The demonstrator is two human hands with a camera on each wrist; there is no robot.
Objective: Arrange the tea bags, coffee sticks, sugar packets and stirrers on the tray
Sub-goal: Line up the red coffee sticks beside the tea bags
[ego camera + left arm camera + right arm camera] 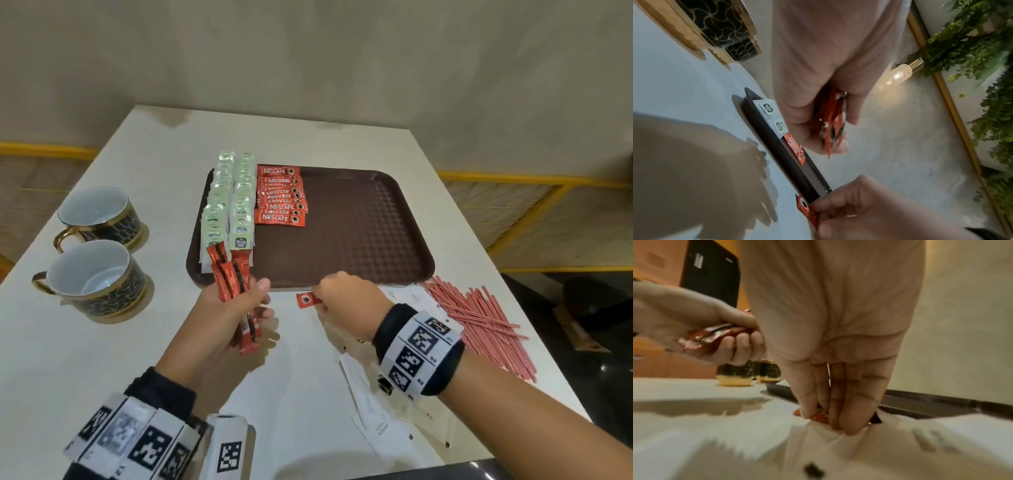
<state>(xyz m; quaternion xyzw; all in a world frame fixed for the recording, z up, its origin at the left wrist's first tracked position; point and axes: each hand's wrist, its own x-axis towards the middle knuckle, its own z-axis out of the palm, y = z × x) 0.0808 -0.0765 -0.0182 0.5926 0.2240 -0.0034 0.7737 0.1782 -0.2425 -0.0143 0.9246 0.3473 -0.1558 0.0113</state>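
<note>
The left hand [226,308], lower centre-left of the head view, grips a bunch of coffee sticks [234,284], fingers curled round them. The right hand [346,294], just right of it, pinches one more stick [308,300] lying on the surface [102,359] just below the tray's [342,233] near edge. On the tray's left part lie two rows of tea bags [227,202], with a row of red sticks [282,195] beside them; the rest of the tray is bare. Sugar packets [383,425] lie under the right wrist at lower right, and stirrers [486,322] are piled at the right edge. Two cups [96,240] stand at the left.
</note>
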